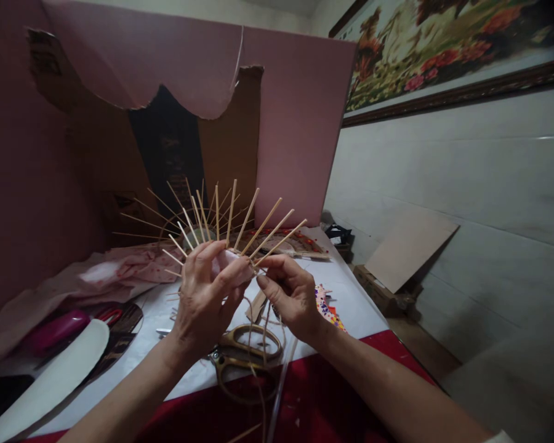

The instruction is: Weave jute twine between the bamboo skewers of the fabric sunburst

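A small round frame of several thin wooden sticks [240,224] fans upward above the table. My left hand [205,295] is closed around its pinkish base, fingers wrapped over the rim. My right hand [290,292] pinches a thin tan cord [253,320] right beside the frame's rim, touching the left fingertips. The cord hangs down from the hands toward the table. Gold-handled scissors [247,357] lie flat just below both wrists.
The table has a white sheet [351,301] over a red cloth [323,394]. Pink spotted fabric [115,274] and a magenta case [58,329] lie at left, a white curved piece [50,381] near the front. A pink-covered cardboard screen [295,135] stands behind. Cardboard leans on the right wall.
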Motion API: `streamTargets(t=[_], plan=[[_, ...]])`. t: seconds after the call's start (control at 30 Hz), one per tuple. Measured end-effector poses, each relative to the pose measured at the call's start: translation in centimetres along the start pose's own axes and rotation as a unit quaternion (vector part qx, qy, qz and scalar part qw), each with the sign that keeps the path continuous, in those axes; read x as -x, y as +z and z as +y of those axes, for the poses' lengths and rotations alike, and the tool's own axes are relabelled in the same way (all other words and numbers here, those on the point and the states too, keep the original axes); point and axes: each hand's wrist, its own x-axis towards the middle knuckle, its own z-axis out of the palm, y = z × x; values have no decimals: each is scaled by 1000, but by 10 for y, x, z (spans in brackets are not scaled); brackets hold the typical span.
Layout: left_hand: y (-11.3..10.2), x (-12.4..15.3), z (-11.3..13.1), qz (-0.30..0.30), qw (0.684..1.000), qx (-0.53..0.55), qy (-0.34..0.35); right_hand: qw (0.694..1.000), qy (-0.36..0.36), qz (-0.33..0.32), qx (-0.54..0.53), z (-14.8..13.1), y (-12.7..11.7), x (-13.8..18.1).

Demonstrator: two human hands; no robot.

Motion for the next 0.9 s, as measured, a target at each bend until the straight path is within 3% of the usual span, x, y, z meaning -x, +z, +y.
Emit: streamTargets(t=[0.3,0.9], plan=[[0,0,-2,-11,999,34,-7,999,-15,33,12,3,1,-1],[-2,-1,-2,-28,997,72,-25,998,-50,35,1,0,-2,-3]])
